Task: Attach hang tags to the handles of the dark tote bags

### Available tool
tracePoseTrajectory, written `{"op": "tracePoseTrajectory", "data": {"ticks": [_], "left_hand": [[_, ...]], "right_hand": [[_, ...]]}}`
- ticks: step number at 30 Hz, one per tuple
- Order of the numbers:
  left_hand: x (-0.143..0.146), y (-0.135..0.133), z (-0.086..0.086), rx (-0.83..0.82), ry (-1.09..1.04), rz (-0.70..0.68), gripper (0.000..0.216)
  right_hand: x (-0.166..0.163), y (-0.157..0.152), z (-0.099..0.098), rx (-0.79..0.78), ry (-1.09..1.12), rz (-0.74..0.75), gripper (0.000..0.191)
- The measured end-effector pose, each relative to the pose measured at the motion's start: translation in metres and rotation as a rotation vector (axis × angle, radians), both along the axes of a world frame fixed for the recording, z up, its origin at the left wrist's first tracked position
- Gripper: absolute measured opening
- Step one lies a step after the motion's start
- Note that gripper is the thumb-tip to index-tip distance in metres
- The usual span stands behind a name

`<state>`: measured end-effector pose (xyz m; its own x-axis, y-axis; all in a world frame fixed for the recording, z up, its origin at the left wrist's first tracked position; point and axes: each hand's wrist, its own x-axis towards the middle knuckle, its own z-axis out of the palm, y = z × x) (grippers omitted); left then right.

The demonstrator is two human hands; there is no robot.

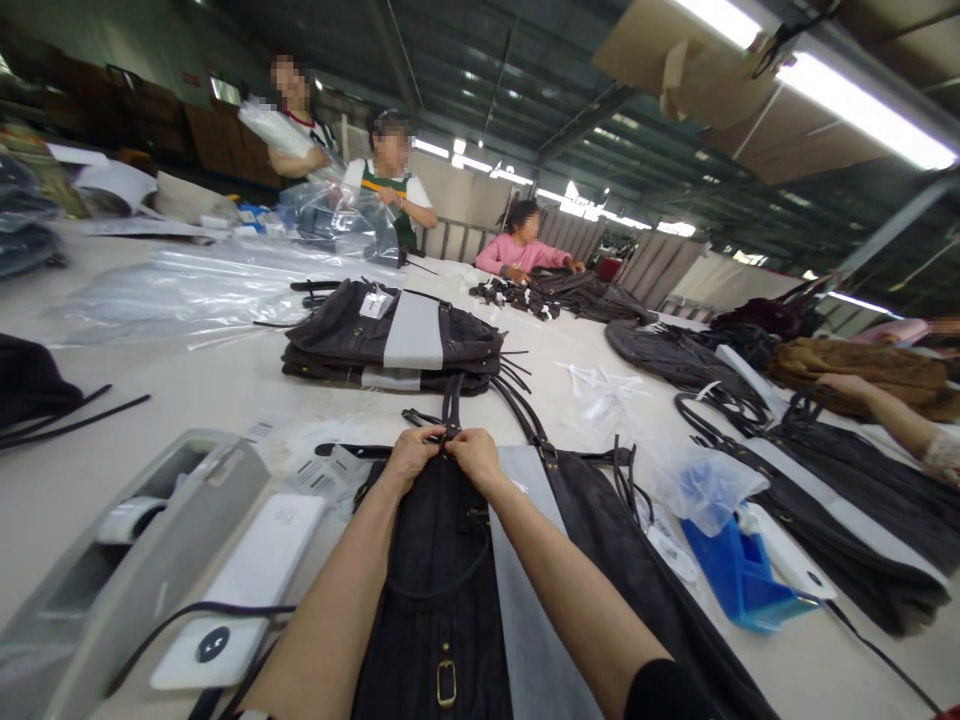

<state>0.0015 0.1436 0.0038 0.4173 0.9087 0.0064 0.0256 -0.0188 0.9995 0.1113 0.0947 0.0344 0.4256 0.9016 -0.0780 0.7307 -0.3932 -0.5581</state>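
Note:
A dark leather handbag [420, 640] lies flat in front of me, with a pale grey band [529, 570] wrapped across it and a brass buckle near its lower end. At the bag's far edge, my left hand [411, 456] pinches the base of a dark handle [453, 395]. My right hand [475, 456] is closed on the same spot, its fingertips almost meeting the left ones. What exactly lies between the fingertips is too small to make out. Just beyond my hands is a stack of similar handbags [337, 335] with a white tag on top.
A grey tape dispenser [217, 520] and a white device [281, 545] stand at left. On the right are a blue tape dispenser [731, 570], more banded bags [825, 500] and another person's arm [877, 405]. Clear plastic bags [202, 290] cover the back left. Several people work beyond.

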Motion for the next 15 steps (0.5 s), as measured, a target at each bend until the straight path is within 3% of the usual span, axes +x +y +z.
{"op": "tracePoseTrajectory", "data": {"ticks": [5, 15], "left_hand": [[0.001, 0.004, -0.006, 0.017, -0.019, -0.051, 0.035], [-0.001, 0.013, -0.011, 0.071, 0.031, -0.184, 0.036]], "right_hand": [[-0.007, -0.002, -0.002, 0.049, -0.009, -0.074, 0.019], [0.010, 0.009, -0.024, 0.061, 0.164, -0.008, 0.012]]}}
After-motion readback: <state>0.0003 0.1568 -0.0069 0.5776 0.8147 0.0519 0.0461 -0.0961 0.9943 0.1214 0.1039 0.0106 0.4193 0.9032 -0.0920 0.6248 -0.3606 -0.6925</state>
